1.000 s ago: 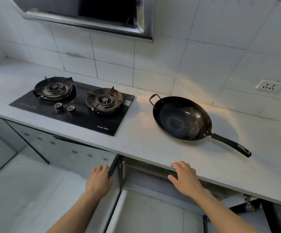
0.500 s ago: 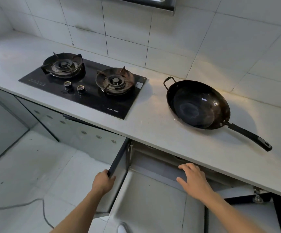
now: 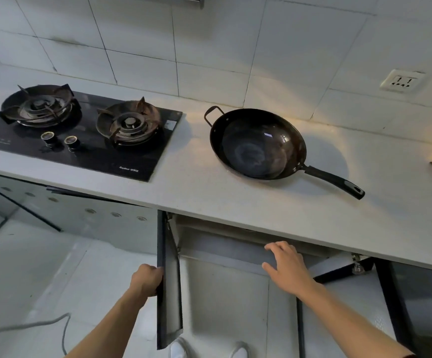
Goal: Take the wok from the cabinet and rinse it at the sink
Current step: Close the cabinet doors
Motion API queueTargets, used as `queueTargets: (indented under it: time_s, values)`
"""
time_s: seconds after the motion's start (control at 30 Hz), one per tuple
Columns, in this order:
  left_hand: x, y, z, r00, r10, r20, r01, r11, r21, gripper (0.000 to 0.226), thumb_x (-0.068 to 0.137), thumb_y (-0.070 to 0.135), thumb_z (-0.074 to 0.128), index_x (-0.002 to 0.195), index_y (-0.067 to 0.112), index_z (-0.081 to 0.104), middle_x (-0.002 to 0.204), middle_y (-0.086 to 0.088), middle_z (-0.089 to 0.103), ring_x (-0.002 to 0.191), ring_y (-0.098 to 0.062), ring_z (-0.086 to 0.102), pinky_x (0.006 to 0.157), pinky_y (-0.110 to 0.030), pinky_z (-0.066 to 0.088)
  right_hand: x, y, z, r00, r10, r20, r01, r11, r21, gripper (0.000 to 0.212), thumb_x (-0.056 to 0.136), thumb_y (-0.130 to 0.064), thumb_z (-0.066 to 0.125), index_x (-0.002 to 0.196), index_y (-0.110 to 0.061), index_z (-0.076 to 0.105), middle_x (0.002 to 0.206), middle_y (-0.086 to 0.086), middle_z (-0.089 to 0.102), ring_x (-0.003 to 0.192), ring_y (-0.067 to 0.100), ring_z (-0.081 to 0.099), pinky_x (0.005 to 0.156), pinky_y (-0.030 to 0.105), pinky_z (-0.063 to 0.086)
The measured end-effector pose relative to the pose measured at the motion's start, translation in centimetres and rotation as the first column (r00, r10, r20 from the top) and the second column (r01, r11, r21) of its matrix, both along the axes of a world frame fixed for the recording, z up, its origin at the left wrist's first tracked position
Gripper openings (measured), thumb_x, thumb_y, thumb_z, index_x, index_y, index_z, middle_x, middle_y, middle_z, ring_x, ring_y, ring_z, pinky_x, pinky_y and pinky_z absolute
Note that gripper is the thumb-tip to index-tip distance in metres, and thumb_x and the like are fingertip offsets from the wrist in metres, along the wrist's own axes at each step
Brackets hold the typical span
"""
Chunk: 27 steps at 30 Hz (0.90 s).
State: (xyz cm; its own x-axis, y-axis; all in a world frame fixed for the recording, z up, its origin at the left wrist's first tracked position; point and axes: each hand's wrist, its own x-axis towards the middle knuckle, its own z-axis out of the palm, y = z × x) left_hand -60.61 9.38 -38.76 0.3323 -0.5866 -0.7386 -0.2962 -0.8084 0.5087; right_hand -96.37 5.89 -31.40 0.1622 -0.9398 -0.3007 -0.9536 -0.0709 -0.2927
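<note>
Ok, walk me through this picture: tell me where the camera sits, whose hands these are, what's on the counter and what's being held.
There is no machine here. A person wears the camera on their head, so this single view looks forward and down at their own arms.

The left hand grips the edge of an open cabinet door below the counter. The right hand holds nothing; its spread fingers reach toward the top of the cabinet opening.

On the pale countertop lies a dark wok, its long black handle pointing right, untouched. To its left a black two-burner gas hob is set into the counter. A wall socket sits on the tiles. No sink shows.
</note>
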Motion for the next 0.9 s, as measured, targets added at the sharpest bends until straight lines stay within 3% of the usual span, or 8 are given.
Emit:
queueTargets:
  time_s: [0.07,0.17,0.27,0.37,0.5,0.63,0.9]
  values:
    - [-2.1,-0.3,-0.1,0.971,0.153,-0.183,-0.156,0.988,-0.005,0.023,0.080,0.021,0.057,0.075,-0.001,0.059,0.069,-0.014,0.055,0.059,-0.028,0.052,0.062,-0.037,0.057,-1.2,-0.1,0.0,1.000,-0.020,0.013,0.020,1.000,-0.003,0.045,0.093,-0.040,0.053,0.134,-0.025,0.043,0.133,-0.003,0.044,0.124,0.018,0.039,0.100,0.033,0.034]
    - [-5.4,-0.8,-0.2,0.860,0.319,-0.399,-0.332,0.943,0.037,0.022,0.091,0.014,0.054,0.092,-0.007,0.062,0.080,-0.018,0.059,0.070,-0.033,0.059,0.072,-0.044,0.057,-2.8,-0.4,0.2,0.998,-0.052,0.030,0.052,0.998,-0.023,0.049,0.093,-0.037,0.055,0.137,-0.022,0.040,0.134,-0.001,0.043,0.126,0.020,0.038,0.103,0.034,0.034]
    - [-8.2,-1.8,0.2,0.738,0.415,-0.532,-0.434,0.896,0.096,0.020,0.095,0.012,0.046,0.092,-0.001,0.061,0.086,-0.018,0.061,0.077,-0.032,0.059,0.080,-0.044,0.052,-4.3,-1.3,0.3,0.996,-0.090,0.008,0.090,0.993,-0.070,0.055,0.093,-0.035,0.057,0.141,-0.018,0.037,0.142,0.005,0.038,0.133,0.024,0.033,0.108,0.036,0.033]
    - [-10.2,-2.8,0.8,0.615,0.479,-0.626,-0.503,0.850,0.156,0.021,0.097,0.013,0.045,0.091,0.000,0.061,0.089,-0.017,0.062,0.084,-0.032,0.059,0.098,-0.046,0.048,-5.4,-2.5,0.2,0.989,-0.138,-0.058,0.136,0.990,-0.037,0.063,0.095,-0.038,0.053,0.148,-0.016,0.027,0.154,0.012,0.022,0.143,0.028,0.017,0.112,0.040,0.027]
    - [-12.2,-4.7,1.1,0.568,0.495,-0.657,-0.520,0.835,0.180,0.019,0.095,0.013,0.044,0.089,0.003,0.059,0.094,-0.017,0.063,0.095,-0.034,0.061,0.104,-0.046,0.044,-6.3,-4.1,-1.1,0.980,-0.131,-0.146,0.143,0.987,0.072,0.080,0.089,-0.055,0.055,0.150,-0.017,0.020,0.157,0.013,0.016,0.145,0.030,0.010,0.116,0.042,0.022]
    - [-13.4,-6.6,0.6,0.572,0.504,-0.647,-0.514,0.835,0.197,0.012,0.089,0.014,0.049,0.088,0.005,0.056,0.095,-0.016,0.061,0.096,-0.034,0.063,0.100,-0.045,0.047,-5.6,-5.1,-2.9,0.970,-0.097,-0.222,0.122,0.987,0.102,0.097,0.072,-0.071,0.062,0.144,-0.016,0.027,0.151,0.013,0.025,0.141,0.032,0.019,0.115,0.044,0.022]
    - [-15.1,-9.7,0.1,0.465,0.565,-0.681,-0.599,0.768,0.227,0.021,0.075,0.007,0.045,0.096,0.009,0.052,0.106,-0.017,0.058,0.113,-0.039,0.061,0.102,-0.044,0.046,-6.6,-7.3,-2.4,0.978,-0.015,-0.209,0.054,0.981,0.184,0.086,0.064,-0.064,0.073,0.129,-0.015,0.047,0.123,0.005,0.049,0.115,0.026,0.046,0.100,0.039,0.038]
